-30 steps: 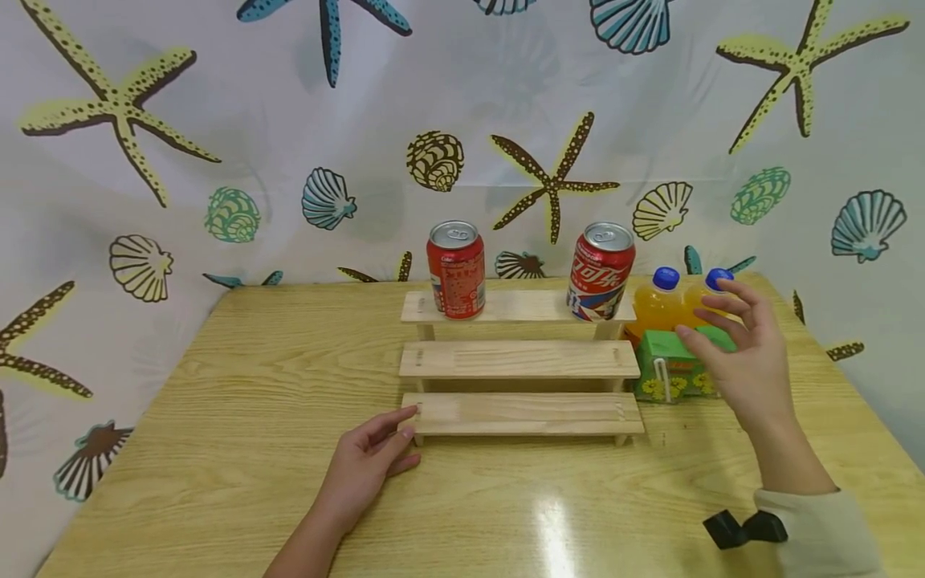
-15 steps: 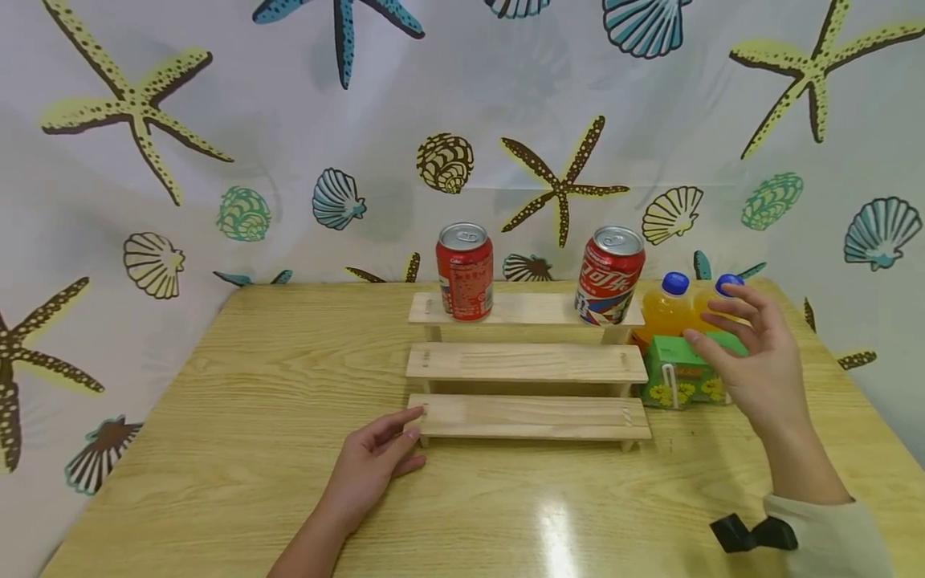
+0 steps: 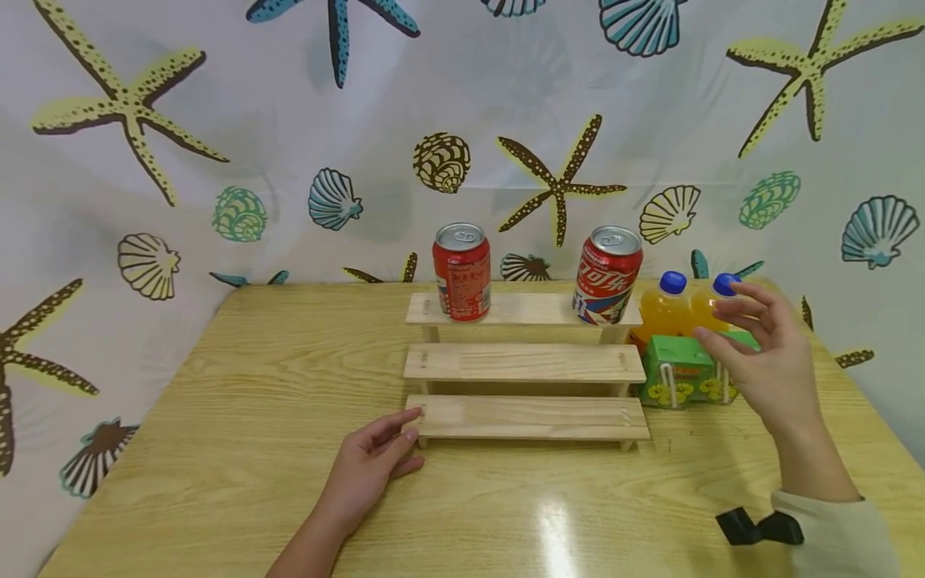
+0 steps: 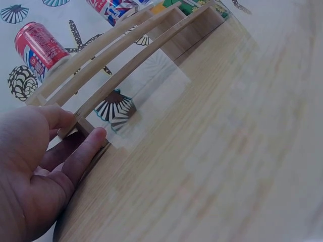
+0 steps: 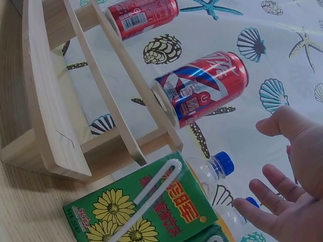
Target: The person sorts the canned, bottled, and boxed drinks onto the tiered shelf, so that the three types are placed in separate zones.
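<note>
Toward the back edge of the worktop (image 3: 289, 401), right of its middle, I see a three-step wooden rack (image 3: 527, 361), with one red can (image 3: 462, 277) near the left end of its top step and a second red can (image 3: 609, 277) near the right end. I have the left hand (image 3: 364, 467) pinching the bottom step's left end. The right hand (image 3: 775, 369) is spread, thumb apart from bent fingers, near the green cartons (image 3: 675, 373) beside the rack and the orange bottles (image 3: 661, 311) by the worktop's back right corner.
</note>
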Action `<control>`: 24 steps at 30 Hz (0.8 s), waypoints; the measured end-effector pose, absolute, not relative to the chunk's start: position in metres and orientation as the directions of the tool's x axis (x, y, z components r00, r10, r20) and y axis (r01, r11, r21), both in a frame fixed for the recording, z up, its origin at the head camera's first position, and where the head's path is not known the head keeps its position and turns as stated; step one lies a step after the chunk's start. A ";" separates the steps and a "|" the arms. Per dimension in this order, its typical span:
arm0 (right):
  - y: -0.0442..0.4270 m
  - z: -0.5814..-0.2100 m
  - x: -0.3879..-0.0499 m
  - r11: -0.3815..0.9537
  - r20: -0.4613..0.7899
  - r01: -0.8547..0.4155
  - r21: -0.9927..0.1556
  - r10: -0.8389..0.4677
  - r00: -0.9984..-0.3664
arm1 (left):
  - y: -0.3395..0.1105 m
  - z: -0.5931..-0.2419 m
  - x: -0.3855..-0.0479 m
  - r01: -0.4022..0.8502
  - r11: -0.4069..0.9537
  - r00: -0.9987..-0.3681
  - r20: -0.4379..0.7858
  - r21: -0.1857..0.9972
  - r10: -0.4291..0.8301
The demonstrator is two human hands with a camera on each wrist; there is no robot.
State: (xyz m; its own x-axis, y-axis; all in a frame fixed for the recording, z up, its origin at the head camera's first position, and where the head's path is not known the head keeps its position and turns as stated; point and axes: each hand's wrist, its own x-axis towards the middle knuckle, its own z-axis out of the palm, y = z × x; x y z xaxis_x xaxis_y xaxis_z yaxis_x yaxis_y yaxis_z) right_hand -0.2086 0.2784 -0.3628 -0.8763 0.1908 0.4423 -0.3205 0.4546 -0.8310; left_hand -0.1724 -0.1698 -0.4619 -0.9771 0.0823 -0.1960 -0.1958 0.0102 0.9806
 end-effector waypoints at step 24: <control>0.307 -0.362 -0.207 0.522 0.378 -0.214 -0.825 0.229 -0.897 | -0.171 -0.462 -0.172 -0.201 0.007 -0.976 -0.201 0.980 0.085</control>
